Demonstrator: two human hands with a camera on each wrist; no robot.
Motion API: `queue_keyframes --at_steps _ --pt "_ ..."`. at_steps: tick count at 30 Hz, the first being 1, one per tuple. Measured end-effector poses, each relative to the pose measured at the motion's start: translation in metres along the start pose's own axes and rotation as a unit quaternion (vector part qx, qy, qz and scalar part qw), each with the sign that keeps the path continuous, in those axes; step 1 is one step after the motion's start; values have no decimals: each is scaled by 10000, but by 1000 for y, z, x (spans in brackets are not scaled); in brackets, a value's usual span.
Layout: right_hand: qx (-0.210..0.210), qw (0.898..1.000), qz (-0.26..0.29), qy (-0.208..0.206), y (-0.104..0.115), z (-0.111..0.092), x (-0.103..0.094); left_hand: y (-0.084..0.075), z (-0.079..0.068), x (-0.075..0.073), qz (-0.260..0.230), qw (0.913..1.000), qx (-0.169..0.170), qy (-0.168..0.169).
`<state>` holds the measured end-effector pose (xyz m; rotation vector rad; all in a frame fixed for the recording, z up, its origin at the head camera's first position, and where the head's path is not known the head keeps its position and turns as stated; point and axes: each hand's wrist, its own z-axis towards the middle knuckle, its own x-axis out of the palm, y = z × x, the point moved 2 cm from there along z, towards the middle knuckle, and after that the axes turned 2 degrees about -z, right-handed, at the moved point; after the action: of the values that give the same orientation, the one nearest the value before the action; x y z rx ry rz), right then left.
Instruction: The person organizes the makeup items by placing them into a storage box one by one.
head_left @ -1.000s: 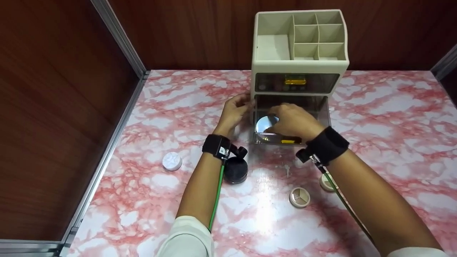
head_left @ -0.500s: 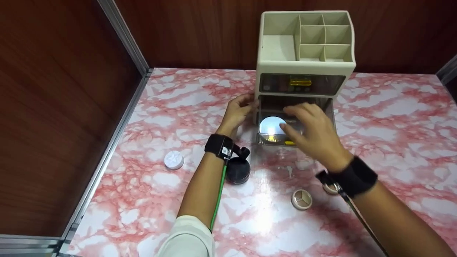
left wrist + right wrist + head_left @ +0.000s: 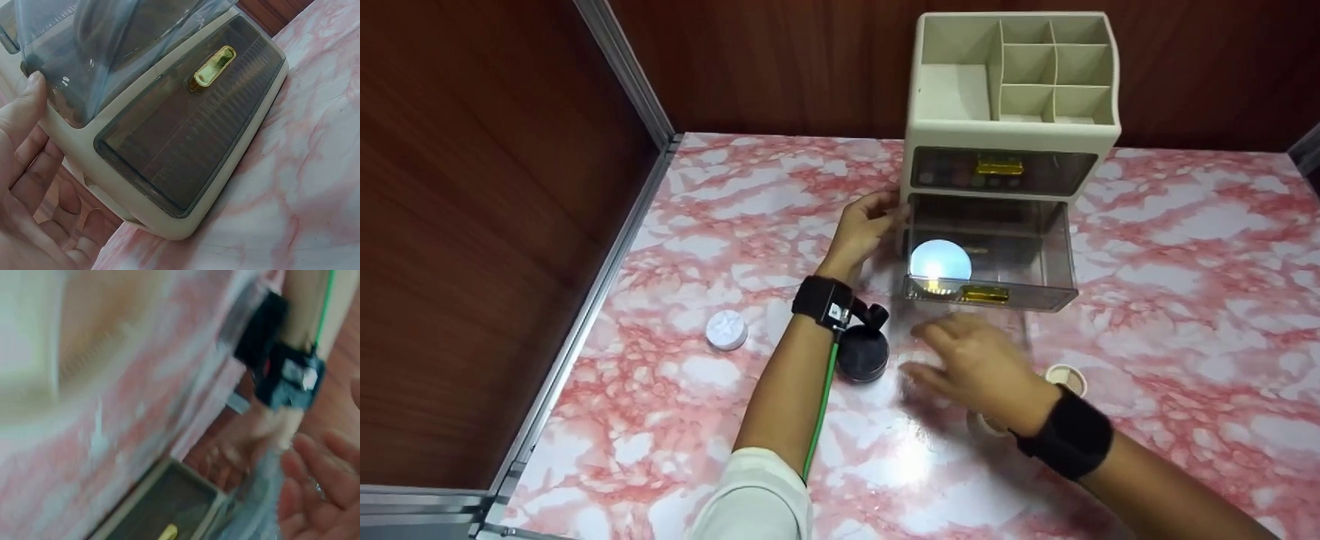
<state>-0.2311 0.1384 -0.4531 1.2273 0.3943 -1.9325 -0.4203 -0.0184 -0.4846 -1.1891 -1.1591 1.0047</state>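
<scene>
A cream cosmetics organizer (image 3: 1012, 133) stands at the back with its middle clear drawer (image 3: 1054, 259) pulled out. In the drawer's front left corner lies a shiny round disc (image 3: 941, 260). My left hand (image 3: 864, 231) touches the organizer's left side; in the left wrist view its thumb (image 3: 32, 98) rests at the front edge beside the drawer, the other fingers loosely bent. My right hand (image 3: 979, 367), blurred and with nothing held, hovers in front of the drawer with fingers spread. Under it, a round three-part makeup palette (image 3: 988, 424) is mostly hidden; another palette (image 3: 1066, 381) lies to its right.
A black round compact (image 3: 862, 352) sits beside my left wrist. Farther left is a white round jar (image 3: 727, 330). The organizer has open top compartments (image 3: 956, 90), an upper drawer (image 3: 952, 171) and a closed lower drawer (image 3: 191, 121). Wood-look panels border the marbled table (image 3: 645, 390).
My right hand has let go of the round disc in the drawer, lifted out and moved toward me above the table. My left hand has stayed at the organizer's side.
</scene>
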Motion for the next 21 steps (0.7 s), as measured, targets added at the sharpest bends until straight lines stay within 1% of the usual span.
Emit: queue_keyframes --at_steps 1,3,5,7,11,14,17,21 --pt "138 9993 -156 315 2 -1 5 0 0 0 -23 10000 -43 -8" --pt "367 9946 -395 892 6 -1 12 0 0 0 -46 9999 -90 -12" --pt "491 9891 -526 1287 10 2 18 1 1 0 -79 9999 -127 10" --pt "567 9847 -549 1552 15 5 23 2 1 -1 -126 9999 -97 19" --pt "710 9759 -663 1954 25 12 33 2 0 -2 -232 9997 73 37" --pt "892 9706 -815 2081 30 17 40 1 0 -2 -318 9994 107 69" --pt "1027 9700 -941 1990 32 21 44 1 0 -1 -344 9994 46 89" --pt "1023 9699 -1115 1909 34 27 47 0 0 -1 -225 9997 10 65"
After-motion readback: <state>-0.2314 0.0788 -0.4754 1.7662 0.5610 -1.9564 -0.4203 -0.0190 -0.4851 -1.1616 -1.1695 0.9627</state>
